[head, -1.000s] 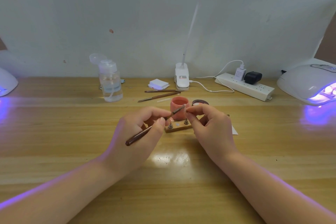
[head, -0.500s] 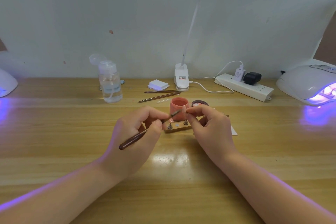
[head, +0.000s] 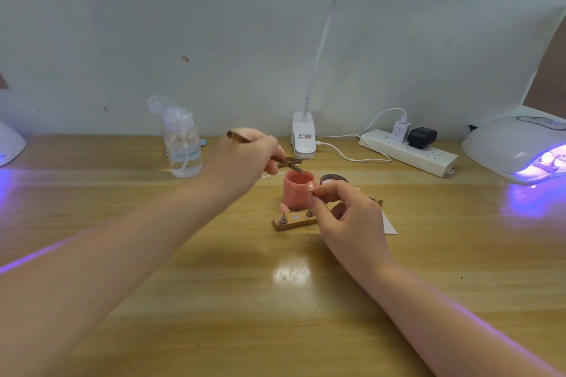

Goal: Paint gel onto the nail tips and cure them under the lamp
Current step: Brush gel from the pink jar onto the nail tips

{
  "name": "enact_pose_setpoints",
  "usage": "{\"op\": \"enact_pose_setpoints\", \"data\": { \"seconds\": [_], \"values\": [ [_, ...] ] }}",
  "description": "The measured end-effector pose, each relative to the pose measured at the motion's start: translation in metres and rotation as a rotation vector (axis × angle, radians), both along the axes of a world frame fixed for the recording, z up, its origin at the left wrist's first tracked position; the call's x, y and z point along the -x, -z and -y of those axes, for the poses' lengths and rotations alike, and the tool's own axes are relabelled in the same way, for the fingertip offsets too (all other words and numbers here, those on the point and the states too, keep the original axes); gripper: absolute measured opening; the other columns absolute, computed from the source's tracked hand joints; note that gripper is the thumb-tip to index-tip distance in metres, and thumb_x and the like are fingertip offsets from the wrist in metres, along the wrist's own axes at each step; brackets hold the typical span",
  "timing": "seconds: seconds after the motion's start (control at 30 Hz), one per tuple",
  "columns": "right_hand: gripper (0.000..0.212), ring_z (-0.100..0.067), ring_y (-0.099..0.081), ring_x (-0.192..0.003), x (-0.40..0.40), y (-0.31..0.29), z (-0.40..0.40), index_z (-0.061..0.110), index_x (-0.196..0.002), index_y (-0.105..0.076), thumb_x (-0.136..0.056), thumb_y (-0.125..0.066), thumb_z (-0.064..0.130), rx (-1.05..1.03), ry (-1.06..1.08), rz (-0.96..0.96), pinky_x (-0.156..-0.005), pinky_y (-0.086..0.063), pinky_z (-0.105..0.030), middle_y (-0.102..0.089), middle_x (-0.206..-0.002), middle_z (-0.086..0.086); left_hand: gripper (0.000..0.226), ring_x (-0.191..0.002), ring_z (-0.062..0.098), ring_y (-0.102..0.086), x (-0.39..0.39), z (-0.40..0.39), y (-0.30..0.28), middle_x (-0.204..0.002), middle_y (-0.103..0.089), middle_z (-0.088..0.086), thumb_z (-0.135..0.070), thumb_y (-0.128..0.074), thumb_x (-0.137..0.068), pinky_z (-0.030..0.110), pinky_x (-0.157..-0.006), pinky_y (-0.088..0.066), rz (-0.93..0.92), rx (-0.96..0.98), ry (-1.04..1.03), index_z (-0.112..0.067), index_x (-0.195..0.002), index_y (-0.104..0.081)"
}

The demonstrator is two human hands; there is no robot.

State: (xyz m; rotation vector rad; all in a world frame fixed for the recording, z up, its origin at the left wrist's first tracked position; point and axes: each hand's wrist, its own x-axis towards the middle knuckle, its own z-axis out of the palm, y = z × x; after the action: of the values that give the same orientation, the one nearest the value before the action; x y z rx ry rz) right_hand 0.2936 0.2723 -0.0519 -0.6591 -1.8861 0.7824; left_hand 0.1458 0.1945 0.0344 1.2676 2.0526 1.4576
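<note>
Since earlier frame, your left hand [head: 245,159] lifted away from holder toward 11 o'clock, gripping brush [head: 263,152], bristles over pink cup [head: 297,193] rim. Wooden holder [head: 294,221] on table [head: 275,300], one nail tip [head: 284,208] mounted. Your right hand [head: 346,211] pinches another tip at cup's 3 o'clock. Step, likely: loading or wiping brush. Next: bring bristles back to pinched tip, steady stroke. Lit curing lamp [head: 517,147] waits far right.

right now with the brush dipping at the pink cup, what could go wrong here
The left hand reaches over the table to dip the brush at the pink cup's rim; a nudge might tip the cup onto the wooden nail stand just in front. The right hand pinches a small nail tip beside the cup, so wet gel could smear the fingers.
</note>
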Motion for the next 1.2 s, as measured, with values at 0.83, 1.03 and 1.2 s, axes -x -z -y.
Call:
{"op": "enact_pose_setpoints", "data": {
  "seconds": [0.83, 1.03, 1.2],
  "values": [
    [0.013, -0.006, -0.045, -0.049, 0.001, -0.001, 0.002, 0.022, -0.083, -0.066, -0.085, -0.068, 0.009, 0.013, -0.046, 0.021, -0.051, -0.036, -0.014, -0.062, -0.068, 0.016, 0.017, -0.047, 0.008, -0.036, 0.05, -0.019, 0.015, -0.051, -0.058, -0.012, -0.021, -0.046, -0.08, 0.022, -0.05, -0.024, 0.726, 0.32, -0.095, -0.02, -0.068, -0.058],
    [0.014, -0.006, -0.046, -0.05, 0.001, -0.001, 0.002, 0.024, -0.084, -0.065, -0.085, -0.068, 0.01, 0.007, -0.04, 0.035, -0.051, -0.037, -0.016, -0.062, -0.069, 0.015, 0.021, -0.043, 0.008, -0.037, 0.055, -0.009, 0.021, -0.052, -0.059, -0.009, -0.019, -0.046, -0.081, 0.021, -0.049, -0.026, 0.763, 0.223, -0.113, -0.017, -0.068, -0.062],
    [0.015, -0.006, -0.046, -0.05, 0.0, -0.001, 0.002, 0.025, -0.082, -0.064, -0.086, -0.067, 0.011, 0.018, -0.043, 0.032, -0.051, -0.036, -0.015, -0.062, -0.069, 0.012, 0.02, -0.044, 0.008, -0.04, 0.05, -0.004, 0.026, -0.056, -0.063, -0.007, -0.018, -0.047, -0.083, 0.021, -0.049, -0.028, 0.756, 0.21, -0.084, -0.015, -0.079, -0.067]
  ]
}}
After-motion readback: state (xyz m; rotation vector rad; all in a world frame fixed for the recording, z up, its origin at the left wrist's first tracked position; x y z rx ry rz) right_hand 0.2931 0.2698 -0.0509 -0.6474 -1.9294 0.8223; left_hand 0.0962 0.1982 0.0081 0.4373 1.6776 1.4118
